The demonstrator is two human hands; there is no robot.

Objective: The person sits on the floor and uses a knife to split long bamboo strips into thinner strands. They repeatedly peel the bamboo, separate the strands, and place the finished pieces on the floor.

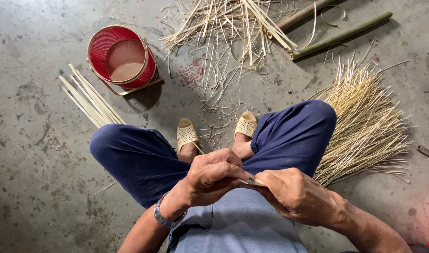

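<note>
Thin bamboo strip (248, 180), pale, pinched between my two hands just above my lap; only a short piece shows between the fingertips. Left hand (213, 177) closed on it, thumb pressed over the top, a metal wristwatch (164, 217) on that wrist. Right hand (296, 194) also closed on the strip, fingers curled, knuckles touching the left hand's fingertips. Both grips meet over my knees.

Just beyond the grip: my blue trousers (139, 159), knees spread, and my feet in woven tan sandals (187, 134) on the concrete floor (31, 187).

Right of the grip, beside my right knee: a fanned bundle of fine bamboo slivers (369, 122).

Far ahead of the grip: a loose heap of split bamboo strips (224, 23), with curled shavings trailing toward my feet, and two green bamboo poles (341, 35) lying aslant.

Ahead and to the left: a red round basket (123, 58) lying tilted, its opening facing up, and flat pale bamboo slats (88, 98) near it.
</note>
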